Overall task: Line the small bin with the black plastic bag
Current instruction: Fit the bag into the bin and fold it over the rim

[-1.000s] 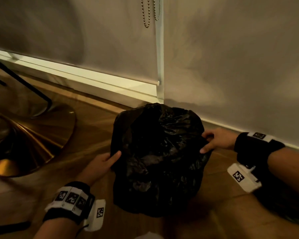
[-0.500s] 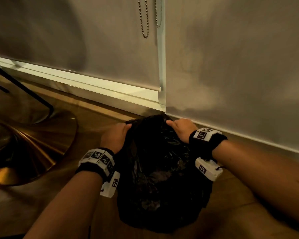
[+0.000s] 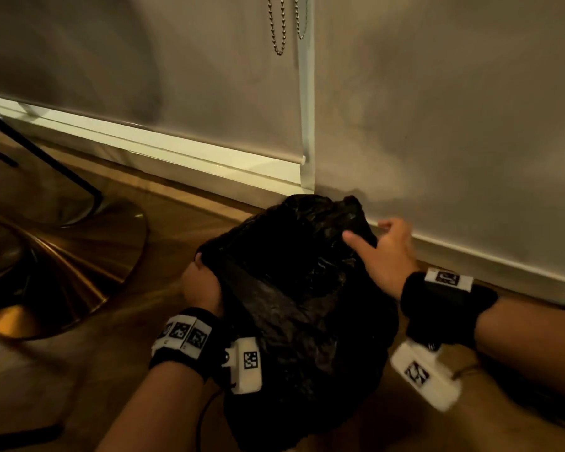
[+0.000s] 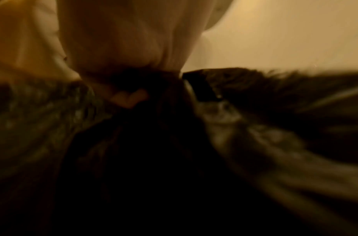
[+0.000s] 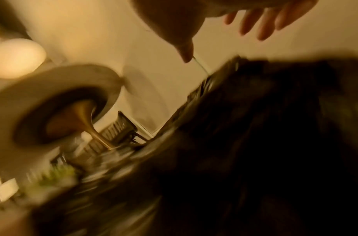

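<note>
**2 hands at the bag's rim, the far edge unsettled**

The left hand sits left of centre in the head view, its fingers curled into the edge of the black plastic bag and gripping a fold of it; the left wrist view, though blurred, shows fingertips tucked into dark plastic. The right hand is right of centre, fingers spread and relaxed, the thumb lying on the bag's upper right shoulder. In the right wrist view those fingers are splayed in the air above the plastic and grip nothing.

The bag fills the lower centre of the frame, draped over what I take to be the small bin; the bin itself is hidden under the plastic, so I cannot tell how far down the overhang reaches. It stands on the wooden floor, just in front of the white skirting board and the wall.

The relation that matters: the bag's mouth lies between the 2 hands, and a bunched peak rises at its far edge, toward the wall. The free right hand is nearer that peak, so it looks better placed to pull the bunch down while the left holds its side. A brass-coloured flared base stands at the left, and a bead chain hangs at the top.
</note>
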Demonstrator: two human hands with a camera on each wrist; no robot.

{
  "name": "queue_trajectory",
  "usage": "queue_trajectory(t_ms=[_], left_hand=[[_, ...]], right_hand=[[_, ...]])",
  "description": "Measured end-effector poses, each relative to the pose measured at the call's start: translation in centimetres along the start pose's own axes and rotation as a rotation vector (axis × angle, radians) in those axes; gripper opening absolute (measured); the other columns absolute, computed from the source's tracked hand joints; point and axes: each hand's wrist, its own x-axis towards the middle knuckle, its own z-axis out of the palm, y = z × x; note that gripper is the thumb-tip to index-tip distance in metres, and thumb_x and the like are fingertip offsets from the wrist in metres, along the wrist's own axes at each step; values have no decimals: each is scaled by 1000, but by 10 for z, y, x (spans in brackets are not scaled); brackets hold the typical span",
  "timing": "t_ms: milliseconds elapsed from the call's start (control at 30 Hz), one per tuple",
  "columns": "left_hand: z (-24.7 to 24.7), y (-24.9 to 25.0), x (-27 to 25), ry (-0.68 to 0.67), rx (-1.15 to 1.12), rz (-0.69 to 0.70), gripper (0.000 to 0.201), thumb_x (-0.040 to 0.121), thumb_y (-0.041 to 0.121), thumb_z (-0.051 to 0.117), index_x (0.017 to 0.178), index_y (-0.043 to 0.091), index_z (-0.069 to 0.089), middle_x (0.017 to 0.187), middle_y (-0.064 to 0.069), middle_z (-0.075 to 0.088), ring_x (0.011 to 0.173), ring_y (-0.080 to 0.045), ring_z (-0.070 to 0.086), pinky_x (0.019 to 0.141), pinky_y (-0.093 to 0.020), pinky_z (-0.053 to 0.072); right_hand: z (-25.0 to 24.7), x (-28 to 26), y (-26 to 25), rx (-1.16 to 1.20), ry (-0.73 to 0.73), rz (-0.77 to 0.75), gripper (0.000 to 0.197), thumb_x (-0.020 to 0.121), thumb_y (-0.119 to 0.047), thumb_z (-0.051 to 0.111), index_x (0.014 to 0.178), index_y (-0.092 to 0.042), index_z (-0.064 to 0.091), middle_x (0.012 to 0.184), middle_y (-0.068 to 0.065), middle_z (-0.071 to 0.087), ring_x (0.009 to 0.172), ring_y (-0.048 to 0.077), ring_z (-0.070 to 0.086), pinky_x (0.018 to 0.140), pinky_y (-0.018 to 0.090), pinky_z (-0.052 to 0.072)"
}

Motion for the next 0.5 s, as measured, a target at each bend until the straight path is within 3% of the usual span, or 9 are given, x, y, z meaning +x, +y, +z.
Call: queue_trajectory(t_ms=[67, 133, 200, 233, 267, 300, 367, 433, 500], left_hand=[[5, -1, -13, 9, -61, -38, 47, 106, 24, 26, 122, -8, 56, 128, -29, 55, 119, -41, 51, 97, -41, 38], [8, -1, -24, -8, -118, -11, 46, 106, 26, 28, 119, -6, 58, 124, -27, 58, 116, -39, 53, 93, -40, 39], [6, -8, -29, -39, -158, 12, 43, 105, 27, 30, 113, -2, 60, 116, -23, 61, 107, -35, 57, 85, -38, 40], [4, -16, -30, -77, -174, 16, 39, 105, 26, 32, 109, 0, 61, 111, -22, 62, 97, -31, 58, 80, -36, 41], [2, -24, -32, -136, -200, 6, 33, 104, 22, 34, 105, 3, 61, 107, -21, 61, 86, -27, 59, 75, -35, 43], [0, -33, -36, -207, -242, -22, 27, 103, 20, 36, 103, 6, 59, 105, -20, 60, 76, -22, 58, 71, -34, 47], [-7, -42, -45, -318, -362, -96, 24, 102, 23, 40, 112, 7, 56, 107, -15, 58, 74, -17, 59, 64, -32, 53], [-13, -37, -54, -385, -497, -219, 40, 102, 37, 41, 121, 5, 53, 105, -13, 60, 80, -21, 61, 63, -36, 53], [-18, -29, -59, -481, -534, -377, 57, 97, 57, 35, 113, 6, 54, 99, -13, 62, 83, -28, 62, 65, -40, 53]], right_hand=[[8, -23, 4, 155, -361, 321, 77, 77, -52, 68, 132, -15, 29, 126, 7, 48, 98, 26, 57, 73, 36, 51], [16, -19, 8, 149, -572, 380, 65, 83, -39, 67, 131, -10, 35, 114, 10, 59, 71, 21, 60, 49, 28, 47], [17, 8, 10, 37, -471, 184, 32, 84, -24, 69, 107, -8, 52, 91, 11, 63, 62, 21, 58, 49, 30, 47], [12, 19, 6, -4, -395, 101, 23, 83, -22, 70, 95, -9, 56, 84, 10, 61, 65, 22, 58, 56, 34, 47], [3, 28, 2, -19, -341, 61, 22, 83, -22, 71, 93, -7, 58, 83, 10, 60, 71, 24, 58, 64, 36, 45], [-4, 36, 0, -5, -313, 47, 29, 84, -24, 70, 103, -5, 61, 89, 10, 60, 79, 24, 58, 70, 34, 43], [-21, 42, -4, 60, -288, 53, 50, 84, -32, 69, 125, -8, 53, 104, 9, 58, 89, 22, 57, 75, 30, 43], [-29, 40, 3, 130, -253, 156, 72, 74, -51, 73, 130, -15, 47, 113, 3, 55, 98, 22, 59, 78, 32, 50], [-34, 34, 16, 246, -166, 320, 93, 54, -68, 77, 126, -15, 51, 113, 0, 61, 96, 18, 66, 72, 32, 56]])
